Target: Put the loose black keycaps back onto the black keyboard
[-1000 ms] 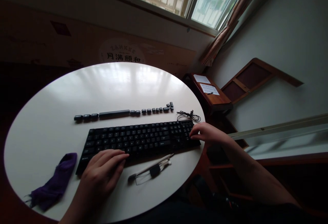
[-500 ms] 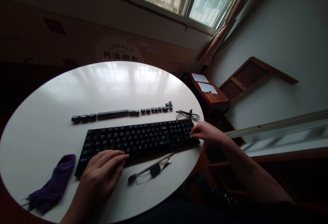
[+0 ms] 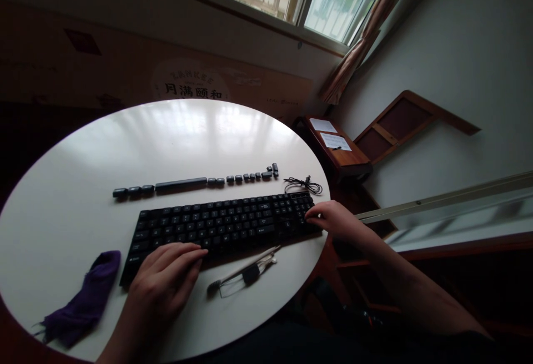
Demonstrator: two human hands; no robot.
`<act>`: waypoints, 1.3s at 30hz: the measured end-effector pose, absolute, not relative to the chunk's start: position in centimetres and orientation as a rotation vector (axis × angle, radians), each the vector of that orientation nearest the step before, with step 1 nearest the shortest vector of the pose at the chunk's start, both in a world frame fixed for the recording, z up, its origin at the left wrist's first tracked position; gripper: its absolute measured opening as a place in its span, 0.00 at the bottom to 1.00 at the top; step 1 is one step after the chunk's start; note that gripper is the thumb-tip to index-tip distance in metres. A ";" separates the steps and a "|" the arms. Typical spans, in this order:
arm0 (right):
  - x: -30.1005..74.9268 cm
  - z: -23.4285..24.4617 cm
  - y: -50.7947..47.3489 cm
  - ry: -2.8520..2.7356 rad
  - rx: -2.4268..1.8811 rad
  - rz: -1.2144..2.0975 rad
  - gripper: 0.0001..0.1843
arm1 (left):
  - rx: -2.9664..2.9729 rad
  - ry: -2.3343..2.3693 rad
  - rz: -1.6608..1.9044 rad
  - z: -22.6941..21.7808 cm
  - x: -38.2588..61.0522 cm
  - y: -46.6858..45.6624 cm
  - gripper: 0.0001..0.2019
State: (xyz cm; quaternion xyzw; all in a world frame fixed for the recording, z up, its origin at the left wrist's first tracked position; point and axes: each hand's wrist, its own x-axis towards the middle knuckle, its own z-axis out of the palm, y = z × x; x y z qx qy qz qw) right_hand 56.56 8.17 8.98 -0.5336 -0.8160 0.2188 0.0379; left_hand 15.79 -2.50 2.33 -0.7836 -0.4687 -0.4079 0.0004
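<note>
Left hand (image 3: 169,272) lies flat, palm down, fingers stretched together onto the near-left edge of the keyboard (image 3: 220,225); it presses but grips nothing. Right hand (image 3: 333,221) reaches in from the desk's right rim, wrist low, fingers loosely curled on the keyboard's right end by the number keys; whether they pinch a key or only rest there cannot be told. Judged step: the keyboard is being steadied at both ends. Any lift or shift would call for both hands to close on its edges first. The keyboard sits lengthwise across the near half of the round white desk (image 3: 166,136). Just behind it runs a row of loose keycaps (image 3: 195,182), with a coiled cable (image 3: 302,185) at the right end. In front lies a small brush (image 3: 245,272); a purple cloth (image 3: 83,300) is crumpled left of the left hand.
</note>
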 end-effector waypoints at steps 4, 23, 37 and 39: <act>56.7 7.9 6.3 -2.494 -1.632 0.501 0.11 | -2.473 -1.466 -1.273 2.3 15.8 -2.5 0.08; 60.2 5.7 7.6 -2.341 -1.208 0.605 0.10 | -2.439 -1.578 -1.315 1.3 15.8 -2.6 0.09; 57.7 5.4 6.1 -2.636 -1.315 -0.124 0.09 | -2.453 -1.472 -1.246 1.6 15.3 -2.2 0.08; 56.9 5.3 5.2 -2.658 -1.384 -0.267 0.10 | -2.443 -1.469 -1.256 1.4 15.4 -2.3 0.09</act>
